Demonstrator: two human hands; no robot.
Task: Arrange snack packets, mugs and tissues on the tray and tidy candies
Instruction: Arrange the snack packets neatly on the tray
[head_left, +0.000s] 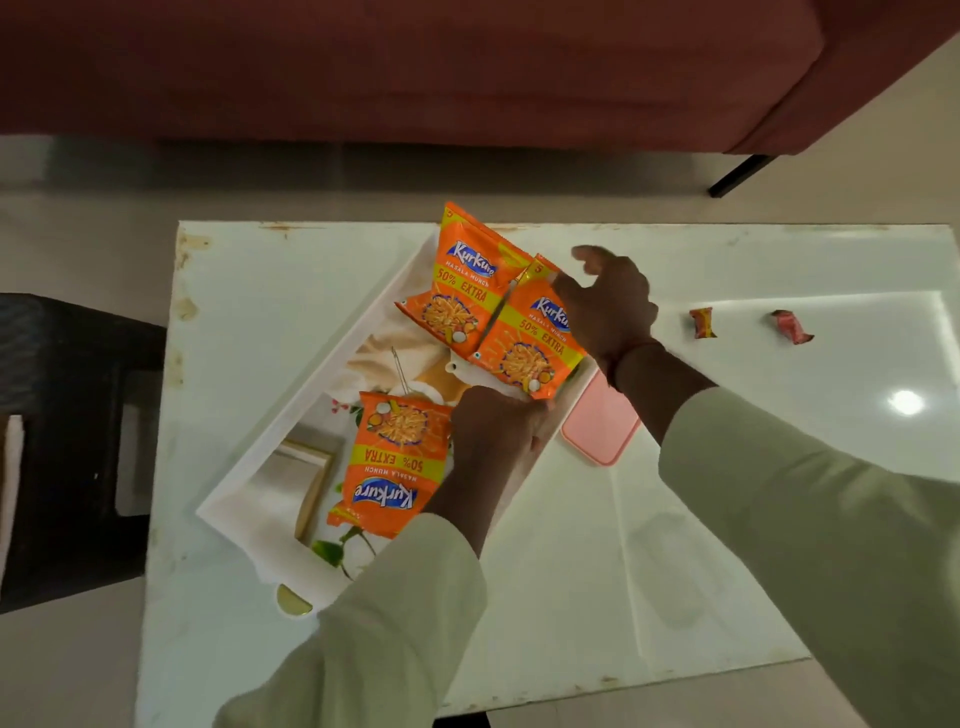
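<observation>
A white tray (291, 410) with a printed picture lies slanted on the white table (675, 545). Three orange snack packets are on it: one at the far end (467, 280), one in the middle right (524, 348), one upside down at the near side (389, 462). My left hand (498, 431) holds the near lower corner of the middle packet. My right hand (608, 306) grips that packet's far right edge, thumb raised. Two wrapped candies lie on the table at the right, an orange one (702, 322) and a pink one (790, 326).
A pink flat lid-like object (600, 431) lies beside the tray's right rim, partly under my right wrist. A dark chair (67, 441) stands left of the table. A maroon sofa (415, 67) runs along the far side, with one black leg (740, 174).
</observation>
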